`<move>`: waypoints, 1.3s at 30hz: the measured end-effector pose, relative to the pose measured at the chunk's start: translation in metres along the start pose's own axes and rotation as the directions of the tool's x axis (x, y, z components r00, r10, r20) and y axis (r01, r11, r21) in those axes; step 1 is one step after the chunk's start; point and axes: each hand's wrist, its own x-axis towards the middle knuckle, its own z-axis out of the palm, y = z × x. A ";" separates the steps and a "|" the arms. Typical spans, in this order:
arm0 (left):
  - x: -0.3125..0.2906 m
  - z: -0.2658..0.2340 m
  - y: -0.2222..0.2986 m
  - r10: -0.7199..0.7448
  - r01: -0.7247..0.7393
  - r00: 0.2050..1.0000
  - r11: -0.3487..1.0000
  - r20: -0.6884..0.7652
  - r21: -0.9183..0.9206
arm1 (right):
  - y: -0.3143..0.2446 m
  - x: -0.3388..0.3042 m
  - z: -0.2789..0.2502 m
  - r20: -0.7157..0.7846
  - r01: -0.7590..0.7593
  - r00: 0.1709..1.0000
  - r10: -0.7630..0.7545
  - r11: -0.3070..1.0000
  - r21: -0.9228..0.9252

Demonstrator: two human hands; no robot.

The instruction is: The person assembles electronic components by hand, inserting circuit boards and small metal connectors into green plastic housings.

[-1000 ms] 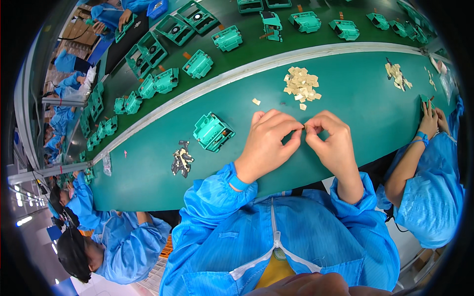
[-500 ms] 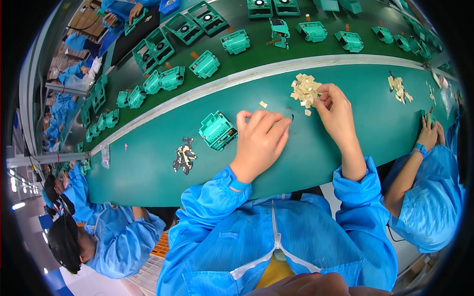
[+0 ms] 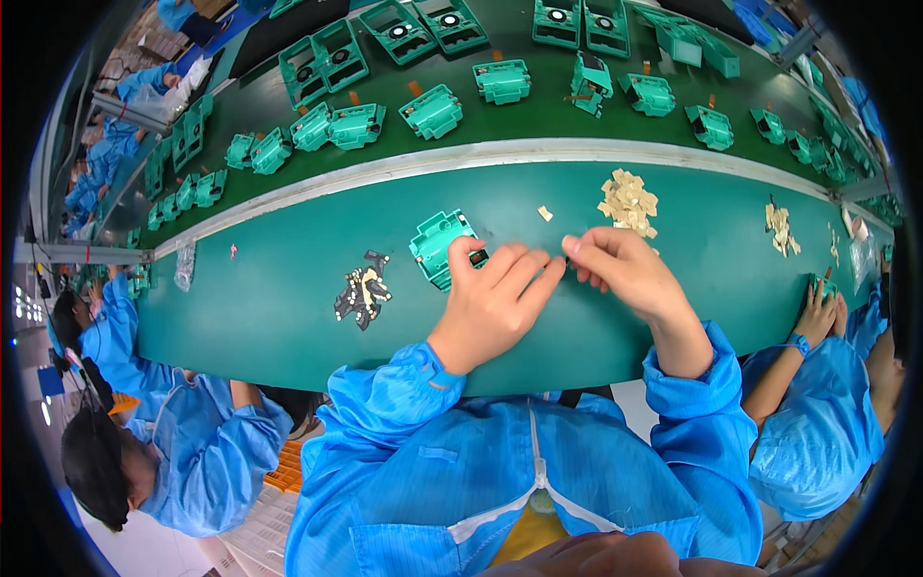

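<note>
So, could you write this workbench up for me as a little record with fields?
Left fingers: loosely bent, partly covering a green housing
Right fingers: close to the left ones; anything held is too small to tell
Cream pieces: heaped beyond the right fingers, one loose piece nearby
Black-and-cream pieces: heaped left of that housing
Beyond the rail: more green housings

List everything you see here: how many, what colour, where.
worktable: one, green, centre
housing: one, green, on table
square pieces: heap, cream, table's far side
loose piece: one, cream, left of those
small parts: heap, black and cream, table's left
mixed heap: one, cream and black, table's right
plastic bag: one, clear, far left
conveyor: one, dark green, beyond table
belt housings: over ten, green, on conveyor
open frames: several, green, conveyor's far side
people: several, blue smocks, both sides
left hand: one, bare, near housing
right hand: one, bare, centre
</note>
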 end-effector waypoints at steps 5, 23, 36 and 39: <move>-0.005 -0.007 -0.005 -0.026 0.026 0.999 1.000 -0.025 0.010 | -0.013 0.017 -0.003 0.174 -0.063 0.983 0.051 0.996 0.062; -0.001 -0.011 -0.031 -0.277 0.245 0.942 0.954 -0.191 -0.175 | -0.048 0.161 -0.071 -0.602 0.242 0.598 -0.530 0.835 -0.495; 0.004 -0.003 -0.017 -0.320 0.257 0.946 0.847 -0.059 -0.466 | -0.012 0.027 -0.029 0.411 0.459 0.847 -0.338 0.854 -0.244; 0.002 -0.015 -0.004 -0.034 0.243 0.946 0.734 0.323 -0.634 | 0.005 0.007 -0.028 0.013 0.496 0.868 -0.496 0.868 -0.036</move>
